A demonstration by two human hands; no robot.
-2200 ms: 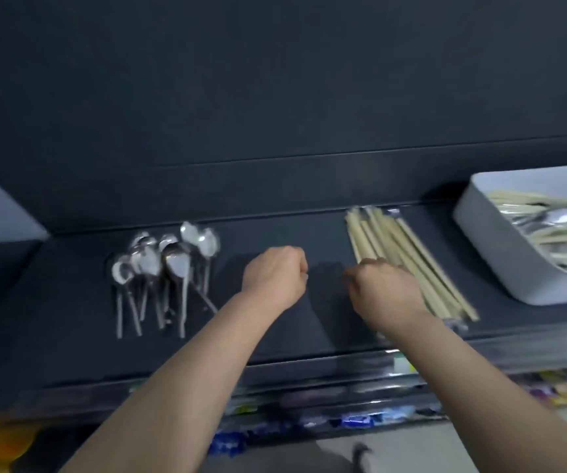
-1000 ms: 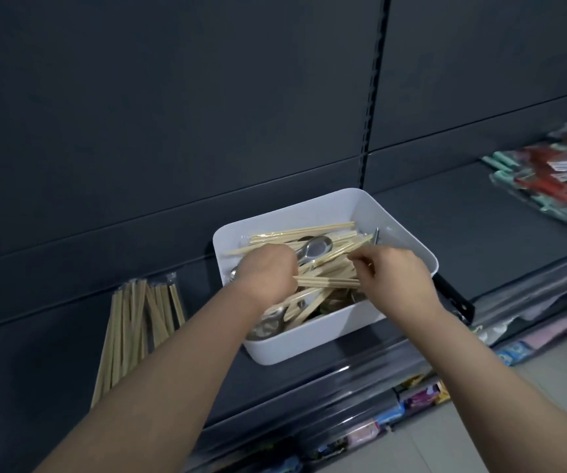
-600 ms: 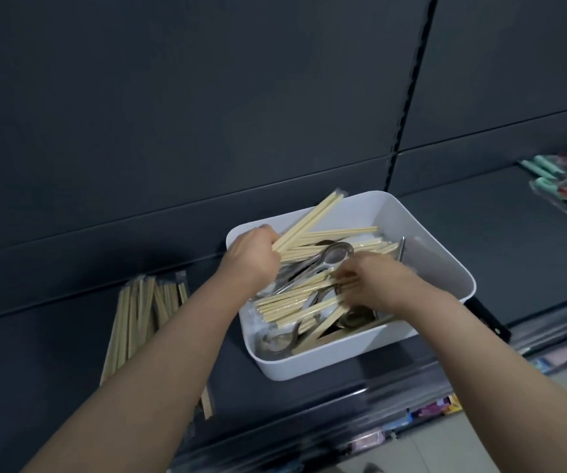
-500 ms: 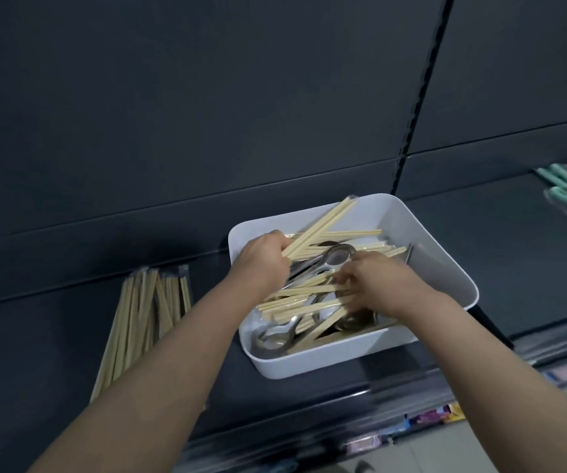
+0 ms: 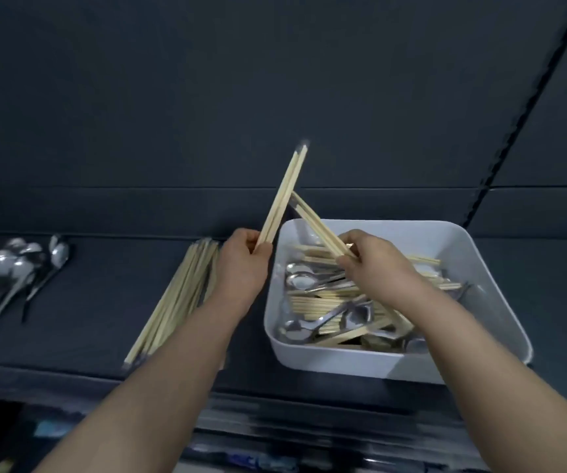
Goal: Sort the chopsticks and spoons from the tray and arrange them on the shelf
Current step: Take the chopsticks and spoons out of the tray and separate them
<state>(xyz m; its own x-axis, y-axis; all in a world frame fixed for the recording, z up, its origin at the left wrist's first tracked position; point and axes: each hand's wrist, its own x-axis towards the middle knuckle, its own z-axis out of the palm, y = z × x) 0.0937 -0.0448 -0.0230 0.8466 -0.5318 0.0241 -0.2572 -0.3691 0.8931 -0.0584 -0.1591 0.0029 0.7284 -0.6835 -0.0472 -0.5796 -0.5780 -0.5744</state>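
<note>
Since half a second ago, both hands have risen from the tray (image 5: 343, 365), each lifting chopsticks clear. Left hand (image 5: 242, 264) fingers (image 5: 251, 240) clench the first chopstick bundle (image 5: 283, 196), tilted near upright beside the tray's left rim. Right hand (image 5: 374, 264) fingers (image 5: 350, 238) pinch the second chopstick bundle (image 5: 316, 227), slanting up-left above the tray. The two bundles cross. One white tray stands on the dark shelf (image 5: 80, 322), holding mixed chopsticks and at least four tray spoons (image 5: 300, 281). One chopstick pile (image 5: 176, 298) lies just left. One spoon cluster (image 5: 15, 271), too blurred to count, lies farther left. Dark back panels (image 5: 207, 97) stand behind.
</note>
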